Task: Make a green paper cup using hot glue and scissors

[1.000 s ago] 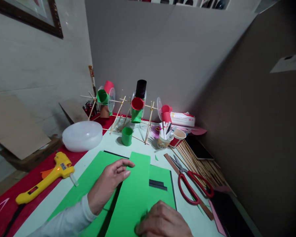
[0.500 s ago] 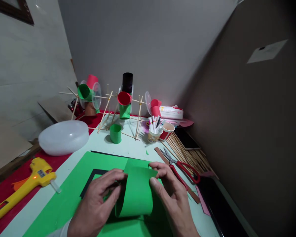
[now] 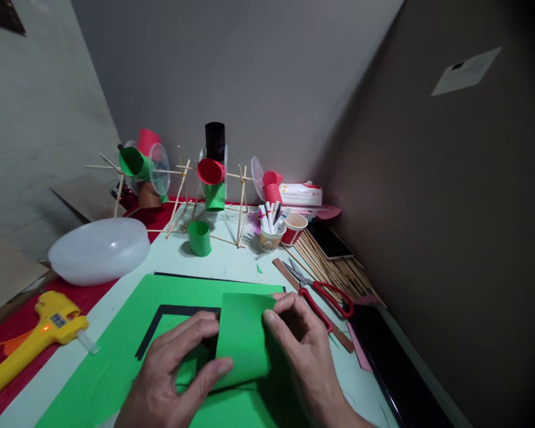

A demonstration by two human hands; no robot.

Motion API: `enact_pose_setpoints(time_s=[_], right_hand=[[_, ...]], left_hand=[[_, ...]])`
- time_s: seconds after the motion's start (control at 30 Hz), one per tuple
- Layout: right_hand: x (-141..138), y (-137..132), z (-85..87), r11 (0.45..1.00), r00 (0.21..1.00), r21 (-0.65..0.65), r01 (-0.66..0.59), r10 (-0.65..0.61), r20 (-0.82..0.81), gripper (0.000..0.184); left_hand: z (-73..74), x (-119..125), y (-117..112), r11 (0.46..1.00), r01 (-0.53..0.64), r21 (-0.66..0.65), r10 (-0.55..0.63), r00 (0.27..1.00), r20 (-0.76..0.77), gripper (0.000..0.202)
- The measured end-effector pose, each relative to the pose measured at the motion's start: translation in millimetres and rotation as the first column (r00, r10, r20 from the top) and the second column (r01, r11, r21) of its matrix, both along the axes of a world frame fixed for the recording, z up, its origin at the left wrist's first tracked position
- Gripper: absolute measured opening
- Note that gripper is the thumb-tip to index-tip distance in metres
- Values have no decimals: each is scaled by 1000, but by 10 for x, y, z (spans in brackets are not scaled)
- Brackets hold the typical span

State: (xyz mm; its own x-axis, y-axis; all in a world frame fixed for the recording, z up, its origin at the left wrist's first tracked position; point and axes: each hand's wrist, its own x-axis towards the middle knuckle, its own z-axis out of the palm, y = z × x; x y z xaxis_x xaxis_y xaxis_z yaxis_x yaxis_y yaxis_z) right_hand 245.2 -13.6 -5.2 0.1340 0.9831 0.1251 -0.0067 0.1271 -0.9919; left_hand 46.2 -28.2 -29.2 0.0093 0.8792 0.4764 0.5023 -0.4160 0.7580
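Observation:
A strip of green paper (image 3: pixel 244 339) is bent into a loop between my hands, low over the table. My right hand (image 3: pixel 305 345) pinches its upper right edge between thumb and fingers. On the other side, my left hand (image 3: pixel 173 362) has its thumb against the strip's front, with the fingers reaching toward its left edge behind; the fingertips are partly hidden. Beneath lie green sheets (image 3: pixel 84 380) and a black paper strip (image 3: pixel 149 333). A small green paper cylinder (image 3: pixel 200 239) stands upright beyond my hands.
A yellow glue gun (image 3: pixel 49 327), its light glowing orange, lies at left by a clear plastic bowl (image 3: pixel 100 249). Red-handled scissors (image 3: pixel 323 294), thin wooden sticks (image 3: pixel 334 261) and a marker cup (image 3: pixel 271 239) are at right. Stick frames (image 3: pixel 243 208) carrying coloured paper tubes stand behind.
The strip's upper end has flattened and lifted. My left thumb has moved down and across its front, the left fingers spreading wider. The view has shifted slightly to the right.

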Motion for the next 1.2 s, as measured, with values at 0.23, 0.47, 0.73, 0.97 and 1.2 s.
enact_pose_setpoints(time_s=[0.23, 0.47, 0.73, 0.97, 1.2], right_hand=[[5, -22, -18, 1000, 999, -2, 1, -1, -47, 39], [-3, -14, -162, 997, 991, 69, -26, 35, -133, 26], [-9, -37, -217, 998, 989, 60, -25, 33, -146, 23], [-39, 8, -219, 998, 986, 45, -38, 45, -161, 29], [-10, -12, -112, 993, 990, 7, -116, 115, 78, 26]], left_hand=[[155, 113, 30, 996, -47, 70, 48, 999, -11, 5], [55, 97, 5, 991, -105, 87, 108, 994, -32, 7], [76, 131, 12, 997, -3, -82, 6, 999, 40, 4], [60, 113, 53, 969, 62, -241, -21, 985, 169, 29], [57, 95, 156, 956, 47, -288, -11, 992, 125, 22]])
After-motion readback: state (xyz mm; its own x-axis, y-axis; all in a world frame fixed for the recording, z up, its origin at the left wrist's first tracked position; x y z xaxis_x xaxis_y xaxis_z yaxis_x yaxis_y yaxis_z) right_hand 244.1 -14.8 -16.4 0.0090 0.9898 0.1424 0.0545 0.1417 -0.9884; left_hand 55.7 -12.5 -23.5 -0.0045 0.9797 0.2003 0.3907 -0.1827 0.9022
